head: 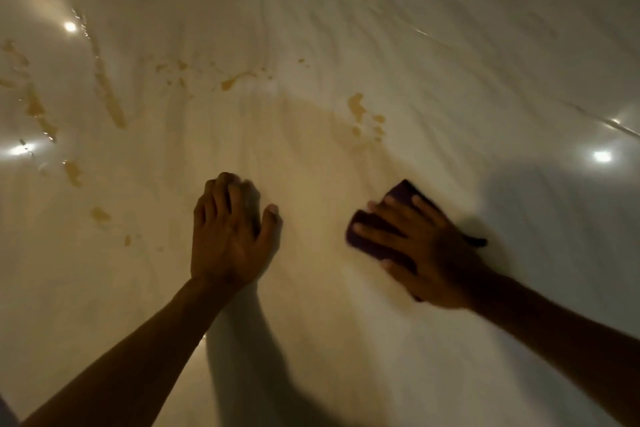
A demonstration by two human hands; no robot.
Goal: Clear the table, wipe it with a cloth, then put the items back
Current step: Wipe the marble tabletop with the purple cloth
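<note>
Purple cloth point(384, 218) lies flat on the pale, glossy table point(450, 45), near the person and to their right, pinned under the right hand point(426, 246). That hand's fingers are spread straight across the fabric and press it down rather than curl round it. The left hand point(232, 229) rests on the bare surface just beside it, to the left, with its fingers bent at the tips and its thumb out. It appears to hold nothing, though blur at the fingertips leaves this a little uncertain.

Only one view, from the head camera, is given, and it shows no objects standing on the table, so the clearing step looks finished within what the picture covers. Wiping looks to be in hand but far from done. Brown spill marks point(356, 107) sit beyond the cloth, a second group point(232, 80) lies farther out, and long streaks point(110, 97) run down the left side. All of these are yet to be wiped, and after that the items have to be put back.
</note>
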